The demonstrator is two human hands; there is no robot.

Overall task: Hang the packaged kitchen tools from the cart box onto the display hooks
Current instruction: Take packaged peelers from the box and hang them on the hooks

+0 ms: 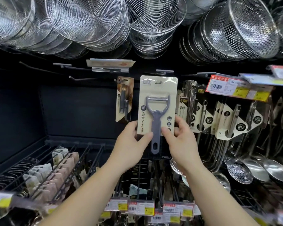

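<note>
Glossy plastic-fronted peeler card (157, 95); shiny wire-mesh metal strainers (91, 22)

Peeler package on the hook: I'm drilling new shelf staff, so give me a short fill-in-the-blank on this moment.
1. The peeler package is gripped by ____ hands, the left hand and the right hand.
2. The peeler's handle is coloured ____.
3. Overhead hang wire ____.
4. The ladles hang to the package's ____.

Missing words: both; grey; strainers; right

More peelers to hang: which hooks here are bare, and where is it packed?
Bare hooks jut out left of the hanging knife pack, against the dark back panel. Right of the peeler pack both hands hold, the ladles crowd tightly.
</note>
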